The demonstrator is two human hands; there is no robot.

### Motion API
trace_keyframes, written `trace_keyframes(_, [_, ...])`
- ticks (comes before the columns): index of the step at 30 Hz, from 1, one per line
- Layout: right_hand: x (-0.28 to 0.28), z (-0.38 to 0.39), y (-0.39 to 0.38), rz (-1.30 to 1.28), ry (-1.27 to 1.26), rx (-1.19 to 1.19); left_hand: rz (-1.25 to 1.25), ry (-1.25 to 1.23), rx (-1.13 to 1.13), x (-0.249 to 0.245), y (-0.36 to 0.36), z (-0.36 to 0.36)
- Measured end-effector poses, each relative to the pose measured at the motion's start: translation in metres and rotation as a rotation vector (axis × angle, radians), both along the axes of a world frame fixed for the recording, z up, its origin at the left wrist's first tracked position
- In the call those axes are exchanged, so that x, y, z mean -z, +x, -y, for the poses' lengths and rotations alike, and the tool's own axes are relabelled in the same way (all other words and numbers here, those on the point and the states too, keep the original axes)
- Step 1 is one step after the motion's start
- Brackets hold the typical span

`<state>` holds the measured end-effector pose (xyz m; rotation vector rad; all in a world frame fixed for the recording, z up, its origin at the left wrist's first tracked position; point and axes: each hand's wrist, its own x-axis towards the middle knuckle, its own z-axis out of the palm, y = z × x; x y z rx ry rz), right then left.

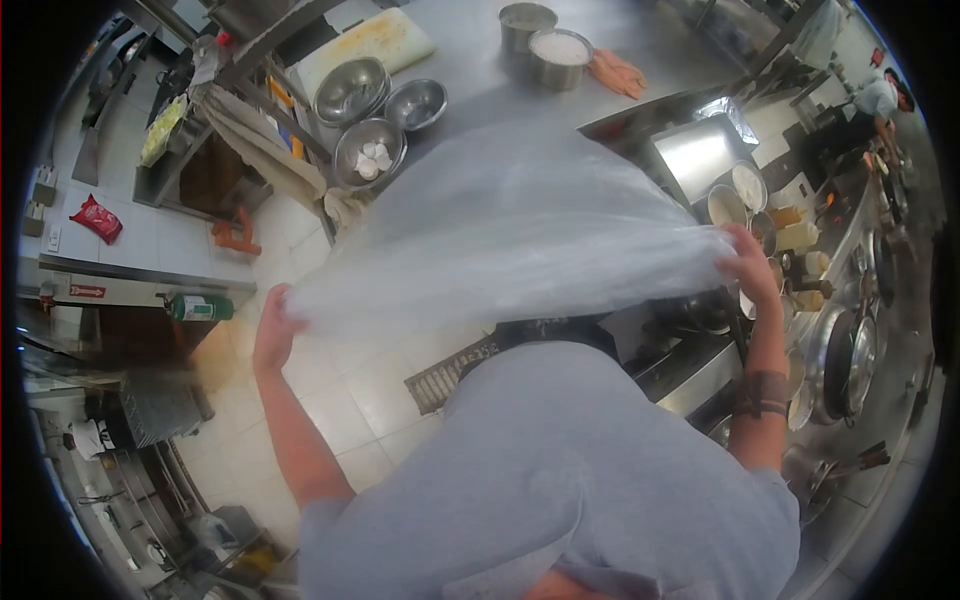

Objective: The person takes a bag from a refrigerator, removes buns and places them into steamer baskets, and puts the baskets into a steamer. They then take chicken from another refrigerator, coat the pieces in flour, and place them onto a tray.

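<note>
A wide sheet of thin, clear plastic (pixel 500 230) is stretched out in front of my body. My left hand (pixel 276 328) pinches its left edge, fingers closed. At the opposite edge, my right hand (pixel 750 265) is closed on the gathered plastic. The sheet billows over the near part of the steel counter (pixel 470 85) and is partly see-through. Just beyond its left side stands a metal bowl (pixel 343 150) holding several white, egg-like pieces (pixel 373 160). Other metal bowls (pixel 418 104) sit close by.
A stained cutting board (pixel 365 45) lies at the counter's back left. Metal pots (pixel 561 62) and an orange glove (pixel 617 73) are farther back. Pans (pixel 835 365) and containers crowd the right side. A person (pixel 880 110) stands far right. A green cylinder (pixel 200 307) is left.
</note>
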<state>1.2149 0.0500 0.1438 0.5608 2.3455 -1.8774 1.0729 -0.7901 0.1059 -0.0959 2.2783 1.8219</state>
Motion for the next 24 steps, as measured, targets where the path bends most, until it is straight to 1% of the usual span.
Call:
trace_keyframes(1, [0.006,-0.001,-0.007,0.155,0.491,-0.001,-0.114,-0.305,0.02,0.02,-0.012,0.004])
trace_keyframes(2, [0.032,0.001,-0.011,-0.031,0.951,-0.031,-0.232,-0.607,0.044,0.051,-0.025,0.009])
trace_keyframes(3, [0.044,0.012,-0.017,-0.054,1.072,0.061,-0.227,-0.607,0.044,0.075,-0.031,-0.006])
trace_keyframes(4, [0.054,0.031,-0.027,-0.081,1.191,0.157,-0.156,-0.435,-0.164,0.096,-0.034,-0.036])
trace_keyframes(6, [0.098,0.058,-0.047,-0.153,0.185,0.467,-0.016,-0.075,-0.574,0.139,-0.03,-0.098])
trace_keyframes(7, [0.12,0.08,-0.052,-0.226,-0.269,0.501,0.099,0.325,-0.45,0.169,-0.025,-0.111])
trace_keyframes(8, [0.132,0.106,-0.053,-0.292,-0.726,0.52,0.214,0.721,-0.308,0.189,-0.018,-0.127])
trace_keyframes(10, [0.083,0.175,-0.033,0.01,-0.986,0.367,0.564,1.037,-0.391,0.078,0.012,-0.215])
trace_keyframes(11, [0.094,0.17,-0.019,0.197,-0.903,0.184,0.568,1.038,-0.39,0.088,0.011,-0.201])
trace_keyframes(12, [0.104,0.156,-0.004,0.38,-0.811,-0.001,0.637,1.115,-0.11,0.106,0.011,-0.167])
trace_keyframes(13, [0.094,0.136,0.012,0.46,-0.652,-0.059,0.698,1.177,0.172,0.122,0.011,-0.128])
trace_keyframes(14, [0.082,0.108,0.039,0.157,-0.312,-0.324,0.673,0.846,0.154,0.131,0.011,-0.079])
trace_keyframes(15, [0.093,0.055,0.047,0.428,-0.483,-0.19,0.637,0.514,0.135,0.133,0.008,-0.031])
trace_keyframes(16, [0.092,0.012,0.056,0.545,-0.49,-0.033,0.634,0.191,0.029,0.112,0.004,0.001])
trace_keyframes(17, [0.09,-0.032,0.074,0.443,-0.701,0.134,0.73,0.187,-0.195,0.106,0.001,0.041])
trace_keyframes(18, [0.053,-0.039,0.069,0.406,-0.854,0.099,0.678,0.292,-0.04,0.072,-0.001,0.051])
trace_keyframes(19, [0.028,-0.028,0.067,0.355,-0.845,0.23,0.678,0.334,-0.024,0.05,-0.003,0.053])
trace_keyframes(20, [0.039,-0.044,0.066,0.264,-0.766,0.396,0.681,0.336,-0.021,0.024,-0.002,0.037])
trace_keyframes(21, [0.017,-0.02,0.056,0.091,-0.725,0.368,0.457,0.483,0.009,-0.002,-0.001,0.008])
trace_keyframes(22, [-0.007,0.008,0.045,-0.08,-0.682,0.336,0.228,0.622,0.036,-0.013,-0.003,-0.007])
trace_keyframes(23, [-0.003,0.004,0.04,-0.078,-0.681,0.332,0.228,0.623,0.032,-0.008,-0.012,-0.008])
trace_keyframes(24, [0.006,-0.003,0.034,-0.025,-0.355,0.258,0.105,0.344,0.001,0.001,-0.023,-0.011])
